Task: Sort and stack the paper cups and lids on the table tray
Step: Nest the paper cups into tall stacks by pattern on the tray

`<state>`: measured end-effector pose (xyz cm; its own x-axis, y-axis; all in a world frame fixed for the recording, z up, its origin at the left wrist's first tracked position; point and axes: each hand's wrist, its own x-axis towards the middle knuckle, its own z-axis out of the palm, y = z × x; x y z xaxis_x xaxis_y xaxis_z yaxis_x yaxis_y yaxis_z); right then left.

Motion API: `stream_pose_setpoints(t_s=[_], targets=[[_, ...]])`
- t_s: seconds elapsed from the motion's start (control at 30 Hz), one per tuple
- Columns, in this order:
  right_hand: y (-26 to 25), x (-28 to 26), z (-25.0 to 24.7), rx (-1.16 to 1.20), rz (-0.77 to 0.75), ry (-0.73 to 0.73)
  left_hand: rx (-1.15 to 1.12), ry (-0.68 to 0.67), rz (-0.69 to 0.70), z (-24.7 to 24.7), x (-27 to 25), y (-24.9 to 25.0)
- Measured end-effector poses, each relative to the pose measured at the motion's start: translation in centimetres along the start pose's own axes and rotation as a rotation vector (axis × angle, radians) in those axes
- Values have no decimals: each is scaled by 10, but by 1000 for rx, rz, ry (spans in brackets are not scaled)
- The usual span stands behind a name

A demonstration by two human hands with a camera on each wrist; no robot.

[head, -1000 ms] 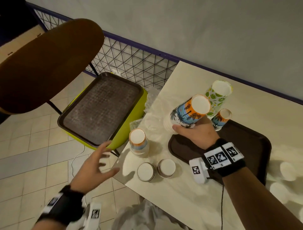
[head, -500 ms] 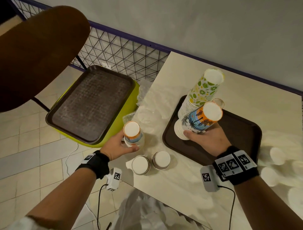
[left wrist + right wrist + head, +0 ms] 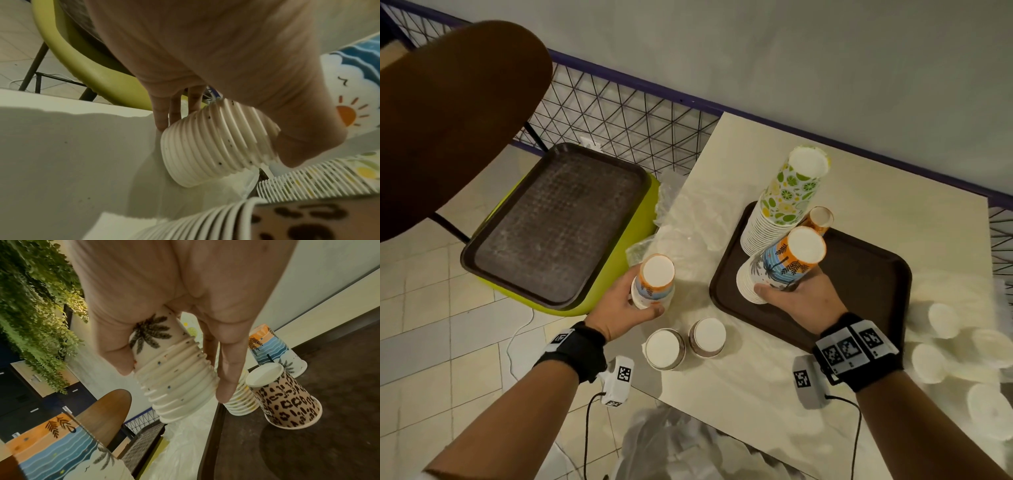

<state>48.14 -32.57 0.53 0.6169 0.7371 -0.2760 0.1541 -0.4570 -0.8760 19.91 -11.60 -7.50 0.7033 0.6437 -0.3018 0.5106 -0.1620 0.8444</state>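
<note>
My right hand (image 3: 787,284) grips a tilted stack of beach-print cups (image 3: 780,267) at the left edge of the dark tray (image 3: 866,291) on the table; the right wrist view shows thumb and fingers (image 3: 224,386) curled round this beach-print stack (image 3: 180,402). My left hand (image 3: 645,298) holds a shorter beach-print stack (image 3: 654,281) upside down near the table's left edge, its ribbed rims (image 3: 205,154) plain in the left wrist view. A tall lime-print stack (image 3: 787,195) and one beach cup (image 3: 820,219) stand on the tray. A leopard-print cup (image 3: 285,402) also stands there.
Two leopard-print stacks (image 3: 665,347) (image 3: 707,337) stand upside down by the table's front edge. Several white lids (image 3: 945,318) lie at the right. Crumpled clear plastic (image 3: 688,219) lies left of the tray. A second tray (image 3: 551,226) rests on a green chair beside the table.
My left hand rose from beside the table and took hold of the short beach-print stack. My right hand lowered its stack from mid-air to the tray's left edge.
</note>
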Motion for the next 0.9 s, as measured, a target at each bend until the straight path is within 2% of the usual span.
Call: stream_pose_setpoints(t_s=[0.17, 0.3, 0.43, 0.63, 0.77, 0.9], targets=[[4, -5, 2, 11, 25, -13, -8, 36, -52, -9, -5, 3], [7, -10, -6, -8, 27, 4, -29, 75, -56, -19, -11, 25], [11, -16, -23, 12, 42, 49, -55, 95, -60, -36, -22, 62], [19, -25, -60, 37, -30, 147, -121, 85, -27, -55, -48, 121], [29, -27, -90, 33, -3, 211, -123, 47, 20, -45, -74, 168], [35, -24, -118, 69, -12, 232, -200, -9, 63, -13, -94, 211]])
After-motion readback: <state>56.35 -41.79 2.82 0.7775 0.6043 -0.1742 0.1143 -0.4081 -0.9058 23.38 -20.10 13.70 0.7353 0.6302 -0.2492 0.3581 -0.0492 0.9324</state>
